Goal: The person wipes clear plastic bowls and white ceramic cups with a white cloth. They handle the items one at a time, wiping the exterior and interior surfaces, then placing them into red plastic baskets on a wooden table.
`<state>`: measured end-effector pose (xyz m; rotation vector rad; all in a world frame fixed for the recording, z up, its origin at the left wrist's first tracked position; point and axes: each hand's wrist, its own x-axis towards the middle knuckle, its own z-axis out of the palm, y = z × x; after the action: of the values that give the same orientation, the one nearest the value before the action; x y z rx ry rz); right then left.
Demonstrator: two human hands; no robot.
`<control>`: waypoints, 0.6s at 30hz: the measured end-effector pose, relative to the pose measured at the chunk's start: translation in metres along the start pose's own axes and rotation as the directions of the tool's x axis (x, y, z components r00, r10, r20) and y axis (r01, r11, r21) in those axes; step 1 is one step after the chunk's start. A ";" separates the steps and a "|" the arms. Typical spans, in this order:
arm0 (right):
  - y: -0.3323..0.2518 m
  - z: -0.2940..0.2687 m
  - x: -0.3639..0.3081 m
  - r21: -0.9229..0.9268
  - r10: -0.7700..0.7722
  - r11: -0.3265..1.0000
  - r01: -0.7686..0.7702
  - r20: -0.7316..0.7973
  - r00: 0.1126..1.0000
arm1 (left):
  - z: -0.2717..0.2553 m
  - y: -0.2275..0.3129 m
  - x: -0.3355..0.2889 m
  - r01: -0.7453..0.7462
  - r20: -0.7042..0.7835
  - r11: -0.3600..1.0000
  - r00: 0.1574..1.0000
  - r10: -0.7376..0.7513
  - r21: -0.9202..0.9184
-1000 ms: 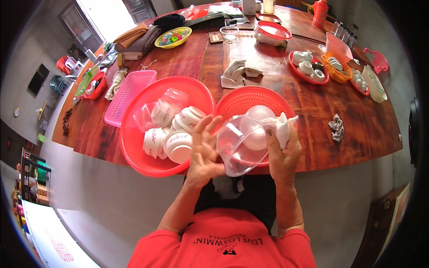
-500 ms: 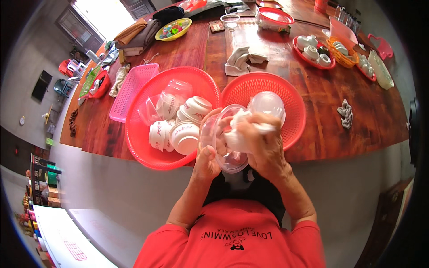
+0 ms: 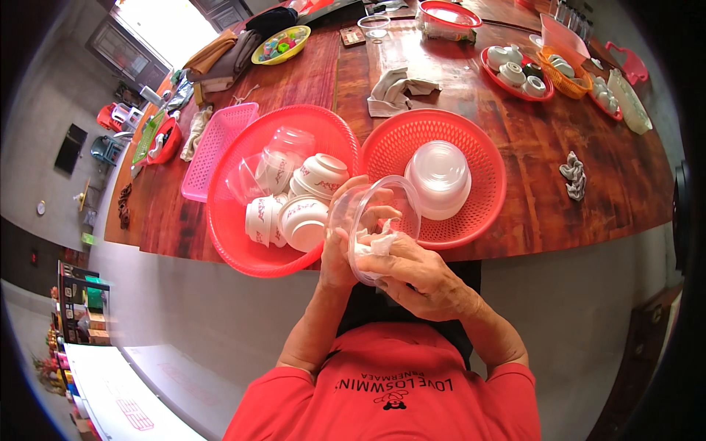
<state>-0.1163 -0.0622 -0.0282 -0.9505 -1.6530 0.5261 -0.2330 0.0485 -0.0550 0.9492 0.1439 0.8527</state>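
At the near edge of a long wooden counter (image 3: 515,162), a person is wiping out a clear plastic bowl (image 3: 375,224) held up on its side just above the rim. The left hand (image 3: 340,253) is cupping the bowl's outer wall, its grip curled round it; the right hand (image 3: 423,275) is pressing a white cloth (image 3: 375,242) into the bowl, fingers pinched on the wad. At 12 o'clock from the hands, a red mesh basket (image 3: 471,213) is holding stacked clear bowls (image 3: 439,176); at 10 o'clock, a red basin (image 3: 243,250) is holding white cups (image 3: 305,213). Judging by this, drying is under way; the finished bowl probably calls for nesting on the stack.
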 end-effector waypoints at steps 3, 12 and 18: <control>0.007 -0.003 -0.002 0.006 0.000 1.000 0.000 0.012 1.000 | -0.002 0.003 0.002 -0.027 0.047 0.999 0.999 0.026 0.019; 0.017 -0.012 0.017 -0.800 -0.216 0.599 0.031 -0.124 0.968 | 0.012 0.010 -0.001 0.119 -0.017 0.992 0.993 -0.118 0.043; 0.021 0.010 0.006 -0.524 0.086 0.838 -0.155 -0.153 0.984 | -0.003 0.003 -0.003 0.072 -0.040 0.991 0.997 -0.068 0.117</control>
<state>-0.1194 -0.0439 -0.0433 -1.4740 -1.6628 0.0702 -0.2376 0.0494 -0.0553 1.0344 0.2595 0.8034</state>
